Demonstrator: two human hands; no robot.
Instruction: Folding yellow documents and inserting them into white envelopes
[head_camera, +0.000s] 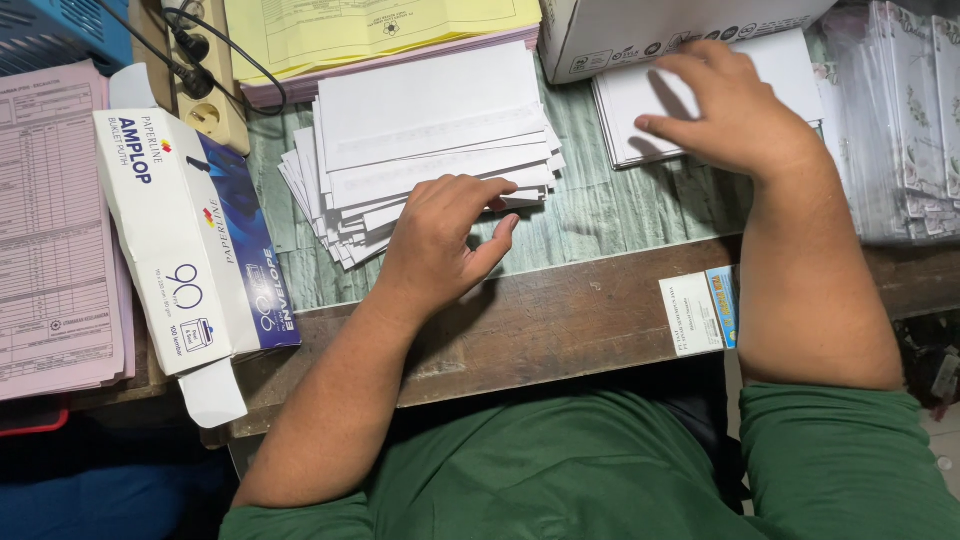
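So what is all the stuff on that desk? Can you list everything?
Loose envelopes: a fanned pile, white, middle of the desk.
Neat stack of envelopes: one stack, white, upper right, under the right hand.
Envelope box: one, white and blue, flaps open, lying at left.
Pink forms: a pile, far left.
Yellow sheets: a pile on pink sheets, top.
Power strip: one, cream, black plugs in it, upper left.
Cardboard box: one, white, top right.
Plastic-wrapped packs: several, clear with flower print, far right.
Small label: one, white and blue, desk's front edge.
Desk: one, brown wood, green cover.
Left hand: on the loose envelopes.
Right hand: on the neat stack.
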